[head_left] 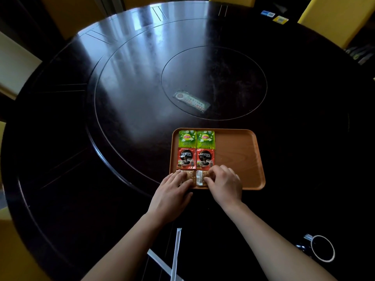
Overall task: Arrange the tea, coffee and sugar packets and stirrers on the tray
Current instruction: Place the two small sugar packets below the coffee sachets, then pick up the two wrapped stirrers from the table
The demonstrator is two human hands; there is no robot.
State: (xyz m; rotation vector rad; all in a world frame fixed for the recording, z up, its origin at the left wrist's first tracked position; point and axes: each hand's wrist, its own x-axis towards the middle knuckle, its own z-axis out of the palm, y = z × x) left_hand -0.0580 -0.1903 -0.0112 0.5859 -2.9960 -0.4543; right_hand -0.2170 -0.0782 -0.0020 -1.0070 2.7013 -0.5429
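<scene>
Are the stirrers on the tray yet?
No. Both stirrers lie on the table near the person, outside the tray.

There is one wide-angle view, from the person's head. It looks forward and down on the round dark table (125,82). The tray (239,157) lies near, low in the middle; the edges bend.
</scene>
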